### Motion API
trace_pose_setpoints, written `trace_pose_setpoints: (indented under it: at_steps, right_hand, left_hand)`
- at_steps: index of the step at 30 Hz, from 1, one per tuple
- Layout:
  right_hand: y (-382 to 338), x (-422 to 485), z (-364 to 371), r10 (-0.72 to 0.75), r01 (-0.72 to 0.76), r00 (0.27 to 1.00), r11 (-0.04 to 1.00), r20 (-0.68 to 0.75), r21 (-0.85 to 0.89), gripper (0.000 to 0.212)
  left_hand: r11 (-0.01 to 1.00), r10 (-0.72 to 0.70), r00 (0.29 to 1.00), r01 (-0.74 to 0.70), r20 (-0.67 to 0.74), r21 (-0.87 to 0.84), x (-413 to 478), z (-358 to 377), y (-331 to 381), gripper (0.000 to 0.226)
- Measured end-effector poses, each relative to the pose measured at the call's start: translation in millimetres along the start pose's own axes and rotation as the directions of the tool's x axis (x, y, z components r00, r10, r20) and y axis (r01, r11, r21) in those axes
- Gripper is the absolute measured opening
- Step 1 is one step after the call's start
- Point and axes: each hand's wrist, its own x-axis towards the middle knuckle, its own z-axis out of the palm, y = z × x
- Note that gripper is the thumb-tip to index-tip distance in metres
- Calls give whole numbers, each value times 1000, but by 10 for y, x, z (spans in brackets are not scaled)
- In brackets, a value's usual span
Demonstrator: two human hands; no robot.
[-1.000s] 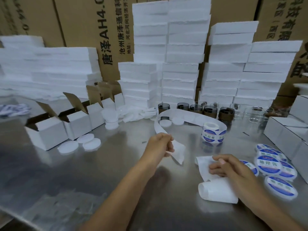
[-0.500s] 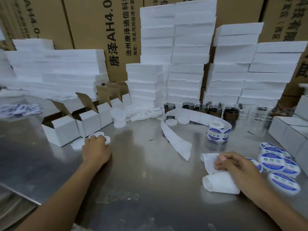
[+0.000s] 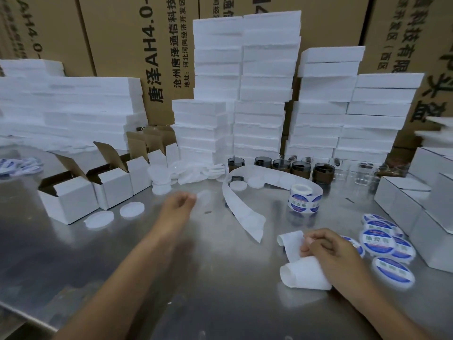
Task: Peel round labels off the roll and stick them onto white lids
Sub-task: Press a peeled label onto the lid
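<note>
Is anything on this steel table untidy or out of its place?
Yes. The long white backing-paper strip trails loose from the blue-and-white label roll, looping around two plain white round lids. The right hand holds another curled white paper piece. Nothing looks spilled or broken.

Soft overhead light glares off the steel table (image 3: 73,253); left hand (image 3: 177,204) motion-blurred, edges bowed

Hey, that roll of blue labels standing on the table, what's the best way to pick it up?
Probably from above, on the near side. The label roll stands on end with its hollow core up, so a grip spanning its round outer wall should hold. Its backing strip trails off behind and to the left, so avoid those sides.
</note>
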Motion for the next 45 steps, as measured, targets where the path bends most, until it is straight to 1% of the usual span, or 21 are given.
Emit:
trace_pose_setpoints:
  at_steps: [1, 2, 3, 5, 7, 9, 11, 13, 15, 17, 21, 24, 26, 28, 30, 33, 36, 38, 41, 43, 45]
  right_hand:
    - [10, 3, -1, 6, -6, 1000, 1000, -17, -13, 13]
    - [18, 7, -2, 12, -13, 999, 999, -34, -31, 16]
    - [28, 15, -3, 17, -20, 999, 999, -49, -49, 15]
    - [40, 35, -2, 36, -41, 997, 996, -61, -75, 15]
    - [52, 63, 13, 50, -57, 997, 991, -55, -124, 21]
    - [61, 88, 38, 43, -54, 997, 978, -58, -199, 26]
    - [68, 97, 55, 18, -33, 998, 955, -52, -293, 30]
    - [80, 91, 52, -5, -10, 999, 929, -39, -371, 34]
    - [88, 77, 41, -29, 12, 999, 899, -32, -438, 35]
    - [73, 56, 18, -56, 31, 998, 867, -34, -497, 34]
    - [17, 37, -53, -109, 54, 993, 786, -52, -615, 23]
    - [-15, 51, -81, -139, 93, 990, 776, -24, -624, 16]
    - [-13, 70, -84, -158, 110, 987, 803, -32, -586, 19]
    - [-7, 81, -87, -175, 117, 982, 845, -65, -521, 20]
    - [-9, 74, -91, -198, 135, 976, 873, -89, -468, 21]
    - [-30, 59, -75, -298, 221, 947, 878, -121, -425, 26]
    - [-59, 49, -40, -398, 286, 901, 842, -170, -459, 31]
    - [-50, 49, -35, -479, 347, 860, 802, -177, -487, 34]
    - [-22, 57, -41, -568, 405, 808, 728, -157, -553, 33]
    - [-4, 68, -40, -628, 442, 766, 668, -136, -599, 28]
    - [1, 75, -42, -686, 481, 721, 601, -102, -639, 28]
  left_hand:
    - [986, -45, 998, 52, 50, -158, -35, 138, 69, 20]
    - [938, -91, 989, 124, 118, -323, -66, 277, 129, 19]
    - [853, -127, 971, 212, 204, -477, -99, 417, 185, 18]
    - [629, -173, 916, 385, 362, -675, -157, 675, 264, 18]
    - [409, -202, 852, 522, 484, -748, -204, 877, 292, 21]
    - [264, -208, 789, 614, 578, -744, -237, 1022, 286, 22]
    - [172, -193, 738, 674, 646, -718, -251, 1109, 254, 31]
    - [139, -177, 701, 712, 691, -688, -245, 1137, 203, 39]
    - [177, -178, 682, 731, 709, -659, -231, 1119, 158, 41]
    - [264, -190, 689, 722, 700, -639, -216, 1104, 126, 40]
    - [474, -193, 761, 624, 619, -620, -216, 1152, 85, 26]
    - [590, -124, 803, 532, 583, -607, -236, 1174, 76, 14]
    - [624, -89, 806, 503, 586, -598, -252, 1172, 81, 14]
    - [635, -71, 794, 503, 604, -586, -265, 1172, 83, 18]
    - [642, -64, 768, 521, 638, -563, -286, 1180, 83, 19]
    - [684, -62, 722, 533, 689, -498, -324, 1197, 67, 18]
    - [707, -76, 674, 556, 735, -437, -340, 1192, 56, 24]
    - [735, -97, 654, 555, 750, -389, -339, 1180, 55, 25]
    - [799, -103, 653, 503, 750, -329, -351, 1175, 61, 17]
    - [836, -103, 657, 464, 747, -293, -369, 1179, 68, 15]
    - [866, -104, 650, 431, 753, -253, -390, 1194, 72, 13]
